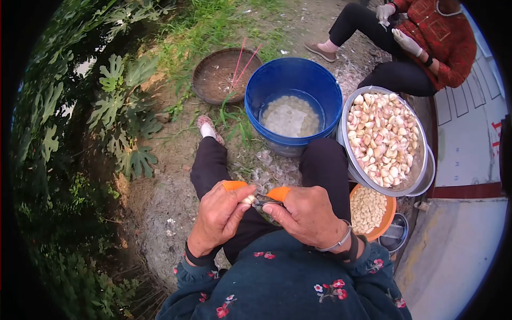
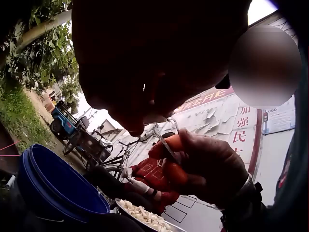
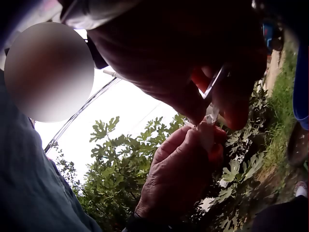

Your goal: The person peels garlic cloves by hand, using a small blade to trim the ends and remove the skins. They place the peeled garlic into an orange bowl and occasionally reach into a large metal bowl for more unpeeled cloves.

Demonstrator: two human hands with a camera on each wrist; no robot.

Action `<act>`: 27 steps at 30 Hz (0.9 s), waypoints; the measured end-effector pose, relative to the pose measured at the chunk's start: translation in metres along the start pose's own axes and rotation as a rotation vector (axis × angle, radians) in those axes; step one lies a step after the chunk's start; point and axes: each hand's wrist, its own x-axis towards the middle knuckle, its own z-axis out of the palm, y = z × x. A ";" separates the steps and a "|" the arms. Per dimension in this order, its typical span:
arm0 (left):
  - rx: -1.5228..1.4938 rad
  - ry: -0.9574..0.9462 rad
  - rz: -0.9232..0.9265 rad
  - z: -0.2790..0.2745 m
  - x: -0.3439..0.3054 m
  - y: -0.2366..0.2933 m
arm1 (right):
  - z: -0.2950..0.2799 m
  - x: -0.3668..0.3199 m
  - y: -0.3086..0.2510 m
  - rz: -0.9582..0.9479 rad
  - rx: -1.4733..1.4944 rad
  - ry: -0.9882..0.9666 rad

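Observation:
My left hand (image 1: 220,214) pinches a pale garlic clove (image 1: 248,199) between thumb and fingers, above my lap. Close on its right, my right hand (image 1: 312,214) grips a small metal blade (image 1: 262,201), whose end meets the clove. Orange covers sit on fingers of both hands. In the left wrist view the right hand (image 2: 207,166) holds the metal tool (image 2: 166,145) between orange-covered fingers. The right wrist view shows the left hand (image 3: 178,169) from the side, with whitish skin or clove (image 3: 206,133) at its fingertips, touching the tool.
Ahead stands a blue bucket (image 1: 249,114) with pale cloves in water. Right of it, a metal basin (image 1: 345,128) holds unpeeled cloves, above an orange basin (image 1: 392,210) of peeled ones. A wicker tray (image 1: 213,74) lies beyond. Another person (image 1: 440,40) sits at the upper right.

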 end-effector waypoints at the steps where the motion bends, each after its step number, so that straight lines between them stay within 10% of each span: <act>1: -0.008 -0.009 0.002 0.000 0.000 0.000 | -0.001 0.001 0.001 -0.004 -0.008 -0.009; 10: -0.448 0.012 -0.275 0.013 -0.016 -0.011 | 0.006 0.003 0.010 0.055 0.054 -0.045; 19: -1.142 0.439 -0.458 0.016 -0.022 -0.022 | 0.037 -0.005 0.033 0.177 -0.042 -0.365; 27: -1.205 0.437 -0.438 0.017 -0.024 -0.023 | 0.024 -0.003 0.013 0.229 0.277 -0.130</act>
